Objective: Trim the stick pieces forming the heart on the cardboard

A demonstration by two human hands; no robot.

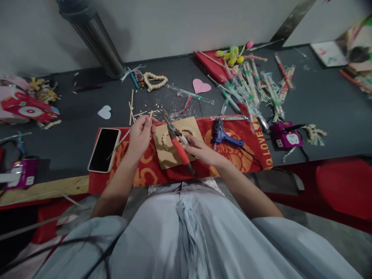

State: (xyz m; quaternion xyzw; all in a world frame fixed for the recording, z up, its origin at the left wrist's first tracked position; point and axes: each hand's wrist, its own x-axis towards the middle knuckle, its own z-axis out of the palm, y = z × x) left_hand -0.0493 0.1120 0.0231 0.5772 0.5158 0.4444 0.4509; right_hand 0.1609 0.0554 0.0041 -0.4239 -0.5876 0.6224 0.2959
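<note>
My left hand (140, 133) is closed in a pinch, and the tip of a thin pale stick (151, 114) pokes up from its fingers. In my right hand (201, 148) are pliers (179, 150) with red and pale handles, their jaws pointing away from me. Below the pliers lies a tan square board (164, 160) bearing a heart-shaped outline of small pale pieces (164, 142), partly covered by the pliers and my right hand. The board rests on a red patterned towel (139, 176). Pale sticks (131, 106) and cut bits lie beyond my left hand.
A phone (104, 150) lies left on the towel, a blue glue gun (225, 136) right. Farther back are a finished-looking pale heart frame (155, 81), a pink paper heart (201, 86), wrapped stick bundles (251, 83) and a steel tumbler (97, 42). A red stool (344, 186) stands right.
</note>
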